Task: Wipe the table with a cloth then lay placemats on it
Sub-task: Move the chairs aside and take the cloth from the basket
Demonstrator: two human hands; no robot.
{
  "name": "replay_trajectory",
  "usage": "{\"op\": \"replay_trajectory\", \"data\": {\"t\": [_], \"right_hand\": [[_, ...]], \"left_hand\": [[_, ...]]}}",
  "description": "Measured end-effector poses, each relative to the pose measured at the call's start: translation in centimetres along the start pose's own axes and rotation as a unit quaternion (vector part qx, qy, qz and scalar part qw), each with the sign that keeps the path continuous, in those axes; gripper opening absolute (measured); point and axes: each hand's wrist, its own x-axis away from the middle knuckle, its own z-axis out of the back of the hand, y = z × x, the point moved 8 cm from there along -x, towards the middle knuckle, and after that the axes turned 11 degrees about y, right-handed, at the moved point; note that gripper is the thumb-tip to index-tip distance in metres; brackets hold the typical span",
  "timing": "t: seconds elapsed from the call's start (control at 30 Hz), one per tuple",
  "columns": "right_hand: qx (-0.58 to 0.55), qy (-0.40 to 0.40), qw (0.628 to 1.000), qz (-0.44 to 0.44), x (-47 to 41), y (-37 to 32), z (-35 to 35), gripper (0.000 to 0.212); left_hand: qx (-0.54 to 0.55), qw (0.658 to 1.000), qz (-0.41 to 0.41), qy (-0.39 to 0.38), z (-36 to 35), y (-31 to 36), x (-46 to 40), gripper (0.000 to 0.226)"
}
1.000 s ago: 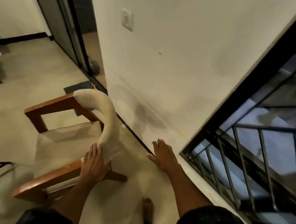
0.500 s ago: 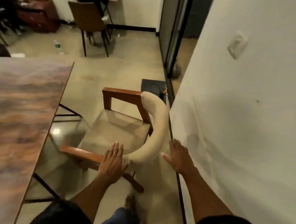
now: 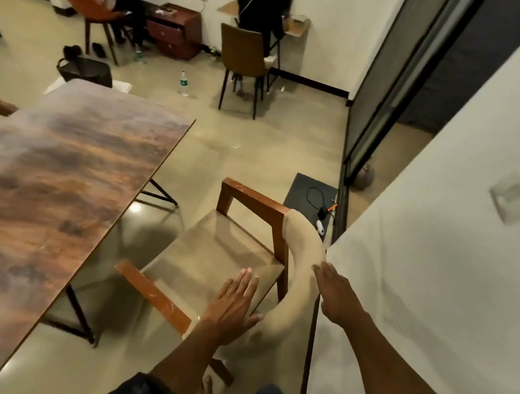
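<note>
The long wooden table [image 3: 61,181] with a dark brown grain top fills the left side; nothing lies on the part I see. No cloth or placemat is in view. Right of it stands an armchair [image 3: 218,255] with wooden arms, a beige seat and a curved beige backrest. My left hand [image 3: 231,304] hovers flat over the near corner of the seat, fingers straight, its thumb side close to the backrest. My right hand [image 3: 338,296] is flat too, fingers straight, just behind the backrest. Neither hand holds anything.
A white wall [image 3: 431,268] runs close on the right. A dark mat with cables [image 3: 310,197] lies by the sliding door [image 3: 376,112]. Farther back stand a brown chair [image 3: 246,56], a water bottle [image 3: 183,84], a red drawer unit [image 3: 174,33] and seated people.
My view has swung left from the window and wall to the table and room. My left hand has lifted off the chair's backrest; the right hand has come nearer to the backrest.
</note>
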Motion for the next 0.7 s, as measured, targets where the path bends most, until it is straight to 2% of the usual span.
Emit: {"op": "replay_trajectory", "data": {"t": [0.13, 0.27, 0.47, 0.53, 0.6, 0.67, 0.7], "right_hand": [[0.03, -0.051, 0.995, 0.081, -4.1, 0.5, -0.5, 0.097], [0.05, -0.117, 0.972, 0.197, -8.7, 2.1, -2.2, 0.112], [0.075, -0.153, 0.939, 0.298, -12.5, 3.8, -3.5, 0.104], [0.059, -0.149, 0.938, 0.307, -12.9, 3.3, -4.4, 0.095], [0.04, -0.129, 0.938, 0.319, -13.1, 2.8, -5.6, 0.086], [0.05, -0.052, 0.938, 0.339, -14.1, 3.6, -7.0, 0.095], [0.064, -0.061, 0.929, 0.359, -14.4, 4.1, -8.6, 0.103]], "left_hand": [[0.042, 0.998, 0.03, -0.022, -2.0, 0.0, -0.7, 0.097], [0.078, 0.993, 0.081, -0.03, -3.0, 0.3, -2.1, 0.104], [0.174, 0.974, 0.138, -0.054, -3.8, 4.3, -4.4, 0.128], [0.163, 0.973, 0.155, -0.047, -5.3, 5.4, -3.7, 0.12], [0.11, 0.972, 0.207, -0.021, -7.7, 4.8, -2.4, 0.094], [0.038, 0.966, 0.257, -0.008, -9.8, 4.1, -1.1, 0.073], [0.004, 0.964, 0.265, -0.008, -11.5, 4.0, -0.6, 0.071]]}}
